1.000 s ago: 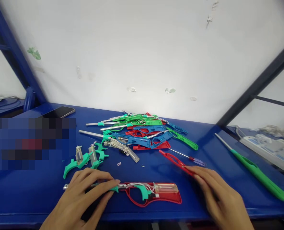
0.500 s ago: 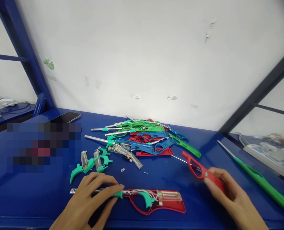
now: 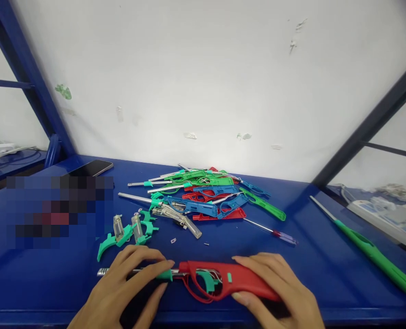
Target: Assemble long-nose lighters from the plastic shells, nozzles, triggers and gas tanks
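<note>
Near the table's front edge lies a long-necked gas lighter with a metal barrel (image 3: 102, 272) and a green collar (image 3: 165, 275). My left hand (image 3: 130, 285) is closed around the barrel by that collar. My right hand (image 3: 278, 292) grips a red casing half (image 3: 219, 273), which lies over the lighter's handle, slightly out of line with the lower red half. Through the finger loop show the green trigger (image 3: 208, 279) and white wires. The fuel tank inside is hidden. Beyond my hands are loose green triggers (image 3: 107, 246), clear fuel tanks (image 3: 118, 227) and a small screw (image 3: 206, 244).
A pile of red, green and blue casing halves (image 3: 219, 189) and metal barrels lies at the back. A screwdriver (image 3: 285, 237) rests right of centre. One green lighter (image 3: 377, 256) lies at the right. A phone (image 3: 93, 168) and a blurred patch are at the left.
My right hand has brought the red casing half left and down onto the lighter's handle, covering the fuel tank. The screwdriver is now uncovered. My left hand stays on the barrel.
</note>
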Available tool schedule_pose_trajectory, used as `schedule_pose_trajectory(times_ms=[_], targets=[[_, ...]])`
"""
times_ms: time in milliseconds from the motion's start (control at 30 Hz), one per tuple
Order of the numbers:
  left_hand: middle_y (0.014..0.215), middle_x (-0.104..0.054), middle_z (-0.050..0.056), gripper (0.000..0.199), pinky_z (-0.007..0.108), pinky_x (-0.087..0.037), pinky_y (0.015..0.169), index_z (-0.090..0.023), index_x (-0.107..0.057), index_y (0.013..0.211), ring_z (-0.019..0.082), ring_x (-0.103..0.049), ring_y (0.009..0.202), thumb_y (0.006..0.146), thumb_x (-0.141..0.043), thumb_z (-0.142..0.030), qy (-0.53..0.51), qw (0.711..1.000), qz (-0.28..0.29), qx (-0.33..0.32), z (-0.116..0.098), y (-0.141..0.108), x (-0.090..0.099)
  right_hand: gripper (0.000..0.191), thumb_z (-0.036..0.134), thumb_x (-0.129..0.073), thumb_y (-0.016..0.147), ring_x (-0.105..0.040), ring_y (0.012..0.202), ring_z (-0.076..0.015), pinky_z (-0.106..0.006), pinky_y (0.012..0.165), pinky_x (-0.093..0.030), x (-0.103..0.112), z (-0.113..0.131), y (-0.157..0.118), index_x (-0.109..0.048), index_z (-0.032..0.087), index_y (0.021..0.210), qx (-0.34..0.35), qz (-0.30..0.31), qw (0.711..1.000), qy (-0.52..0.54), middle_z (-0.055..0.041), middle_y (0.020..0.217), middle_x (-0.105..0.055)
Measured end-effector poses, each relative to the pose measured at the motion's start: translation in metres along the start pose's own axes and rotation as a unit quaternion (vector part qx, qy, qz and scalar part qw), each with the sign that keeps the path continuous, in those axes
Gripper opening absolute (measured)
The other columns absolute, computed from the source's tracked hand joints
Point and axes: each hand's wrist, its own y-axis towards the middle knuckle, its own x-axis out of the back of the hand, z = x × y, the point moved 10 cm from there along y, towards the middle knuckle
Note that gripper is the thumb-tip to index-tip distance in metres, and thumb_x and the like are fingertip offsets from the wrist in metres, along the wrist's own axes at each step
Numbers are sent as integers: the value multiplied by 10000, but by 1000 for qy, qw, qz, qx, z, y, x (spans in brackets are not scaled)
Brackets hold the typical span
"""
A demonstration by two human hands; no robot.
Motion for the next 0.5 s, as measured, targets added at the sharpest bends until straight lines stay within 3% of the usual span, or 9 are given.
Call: schedule_pose_trajectory(times_ms=[200, 500], targets=[[1143, -805, 3, 267, 246, -678, 940, -359, -807, 1238, 197, -782, 1078, 1088, -672, -534, -2, 1000, -7, -4, -8, 12, 5, 334, 564, -788, 1009, -825, 978, -223, -300, 861, -682, -8, 13, 4, -836, 330, 1243, 42, -9, 999, -27, -6, 1080, -865], [1100, -802, -17, 337, 189, -674, 866, -403, -819, 1254, 148, -806, 962, 1155, -537, -558, -29, 999, 23, 14, -9, 18, 5, 367, 609, -743, 1023, -818, 1027, -279, -392, 866, -691, -22, 3, -5, -841, 349, 1263, 4, 55, 996, -66, -47, 1163, -847]])
